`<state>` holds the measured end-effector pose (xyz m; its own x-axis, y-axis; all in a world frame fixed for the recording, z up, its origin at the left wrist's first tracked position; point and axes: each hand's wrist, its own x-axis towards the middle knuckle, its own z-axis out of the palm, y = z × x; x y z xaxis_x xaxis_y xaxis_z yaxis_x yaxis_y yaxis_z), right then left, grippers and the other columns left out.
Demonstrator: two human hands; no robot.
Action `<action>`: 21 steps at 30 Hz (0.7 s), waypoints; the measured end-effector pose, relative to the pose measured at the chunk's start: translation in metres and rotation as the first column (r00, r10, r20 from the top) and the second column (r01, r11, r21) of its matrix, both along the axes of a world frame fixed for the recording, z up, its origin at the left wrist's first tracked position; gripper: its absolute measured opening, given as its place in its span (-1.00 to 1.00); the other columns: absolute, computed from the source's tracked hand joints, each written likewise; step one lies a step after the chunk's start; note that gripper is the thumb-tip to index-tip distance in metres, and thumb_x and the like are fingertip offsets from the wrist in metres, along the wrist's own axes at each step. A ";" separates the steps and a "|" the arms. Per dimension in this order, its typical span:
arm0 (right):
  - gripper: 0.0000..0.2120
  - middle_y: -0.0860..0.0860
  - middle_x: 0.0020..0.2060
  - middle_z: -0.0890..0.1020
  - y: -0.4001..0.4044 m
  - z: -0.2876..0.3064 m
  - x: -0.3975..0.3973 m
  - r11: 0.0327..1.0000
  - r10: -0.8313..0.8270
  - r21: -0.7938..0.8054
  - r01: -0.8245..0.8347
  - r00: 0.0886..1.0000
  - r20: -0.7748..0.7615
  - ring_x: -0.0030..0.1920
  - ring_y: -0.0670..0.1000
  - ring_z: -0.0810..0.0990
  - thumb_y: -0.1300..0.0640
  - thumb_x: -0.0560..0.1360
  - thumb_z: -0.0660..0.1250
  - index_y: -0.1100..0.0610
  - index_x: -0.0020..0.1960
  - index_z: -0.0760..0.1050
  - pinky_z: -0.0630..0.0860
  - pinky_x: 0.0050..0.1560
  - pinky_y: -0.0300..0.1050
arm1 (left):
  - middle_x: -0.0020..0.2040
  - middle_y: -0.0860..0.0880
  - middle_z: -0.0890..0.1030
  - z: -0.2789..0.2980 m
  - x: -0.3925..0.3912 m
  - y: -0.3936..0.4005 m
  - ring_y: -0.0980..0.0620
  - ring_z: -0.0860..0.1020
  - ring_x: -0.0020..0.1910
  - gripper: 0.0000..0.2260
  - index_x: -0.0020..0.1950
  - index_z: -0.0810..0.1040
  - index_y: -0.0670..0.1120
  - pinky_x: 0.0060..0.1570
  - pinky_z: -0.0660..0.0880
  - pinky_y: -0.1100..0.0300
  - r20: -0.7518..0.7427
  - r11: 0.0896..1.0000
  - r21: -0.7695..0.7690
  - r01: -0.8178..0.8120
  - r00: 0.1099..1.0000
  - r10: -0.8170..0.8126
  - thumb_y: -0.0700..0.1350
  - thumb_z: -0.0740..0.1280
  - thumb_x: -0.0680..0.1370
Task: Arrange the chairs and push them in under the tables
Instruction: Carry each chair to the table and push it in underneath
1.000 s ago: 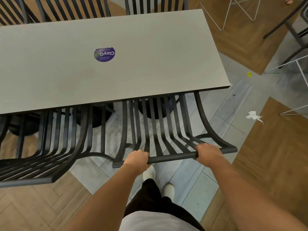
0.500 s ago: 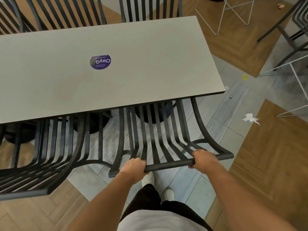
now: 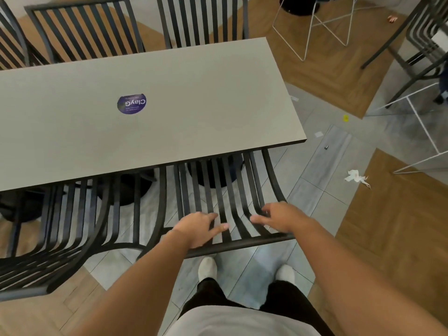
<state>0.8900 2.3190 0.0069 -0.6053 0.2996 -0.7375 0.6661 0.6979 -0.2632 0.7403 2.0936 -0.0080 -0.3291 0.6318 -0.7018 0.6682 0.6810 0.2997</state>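
Under the grey table (image 3: 218,98) the black slatted chair (image 3: 218,190) sits pushed in, so left hand (image 3: 197,227) and right hand (image 3: 282,218) hover spread, gripping nothing.

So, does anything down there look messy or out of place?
Yes, litter on the floor right of the table: a crumpled white tissue, a small yellow scrap and a tiny dark bit. The near chair sits tucked in under the table.
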 end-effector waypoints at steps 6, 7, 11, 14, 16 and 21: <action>-0.45 0.07 0.28 0.59 0.111 0.008 0.017 0.981 0.073 0.185 -0.051 0.991 -0.115 0.24 0.10 0.56 -0.28 0.63 0.16 0.06 0.44 0.44 0.51 0.24 0.04 | 0.26 -0.09 0.61 0.012 0.018 0.122 -0.09 0.59 0.21 -0.48 0.50 0.42 -0.01 0.25 0.54 -0.08 -0.110 0.996 0.063 -0.063 0.991 0.070 0.28 0.10 0.68; -0.46 0.07 0.29 0.59 0.135 0.010 0.021 0.977 0.098 0.202 -0.074 0.989 -0.111 0.25 0.10 0.55 -0.27 0.63 0.15 0.06 0.44 0.44 0.50 0.24 0.04 | 0.26 -0.09 0.61 0.014 0.023 0.143 -0.10 0.59 0.21 -0.50 0.50 0.42 -0.01 0.23 0.55 -0.07 -0.134 0.993 0.076 -0.090 0.986 0.099 0.25 0.11 0.69; -0.45 0.08 0.27 0.60 0.228 0.021 0.039 0.958 0.196 0.229 -0.174 0.978 -0.075 0.22 0.11 0.56 -0.30 0.63 0.14 0.06 0.41 0.46 0.52 0.20 0.04 | 0.16 -0.08 0.64 0.030 0.052 0.221 -0.07 0.60 0.05 -0.58 0.41 0.50 -0.05 0.05 0.54 0.02 -0.164 0.965 0.112 -0.239 0.953 0.255 0.17 0.13 0.71; -0.46 0.08 0.26 0.60 0.290 0.038 0.044 0.941 0.249 0.254 -0.223 0.966 -0.074 0.23 0.12 0.56 -0.29 0.63 0.15 0.07 0.40 0.47 0.51 0.19 0.03 | 0.11 -0.07 0.65 0.042 0.063 0.271 -0.09 0.61 0.02 -0.58 0.38 0.53 -0.05 0.03 0.58 0.00 -0.198 0.941 0.141 -0.307 0.923 0.330 0.18 0.14 0.70; -0.49 0.09 0.23 0.61 0.327 0.049 0.041 0.930 0.278 0.274 -0.244 0.956 -0.094 0.20 0.13 0.56 -0.26 0.64 0.16 0.09 0.38 0.50 0.51 0.16 0.02 | 0.14 -0.09 0.65 0.050 0.065 0.300 -0.11 0.61 0.07 -0.57 0.40 0.53 -0.05 0.07 0.59 -0.04 -0.206 0.922 0.170 -0.349 0.902 0.379 0.19 0.14 0.70; -0.52 0.09 0.14 0.63 0.399 0.061 0.019 0.923 0.294 0.294 -0.249 0.948 -0.119 0.13 0.13 0.58 -0.24 0.64 0.18 0.10 0.31 0.53 0.54 0.11 0.04 | 0.05 -0.07 0.67 0.057 0.056 0.364 -0.10 0.61 0.00 -0.56 0.31 0.59 -0.06 -0.02 0.58 0.04 -0.239 0.893 0.234 -0.385 0.867 0.437 0.21 0.13 0.69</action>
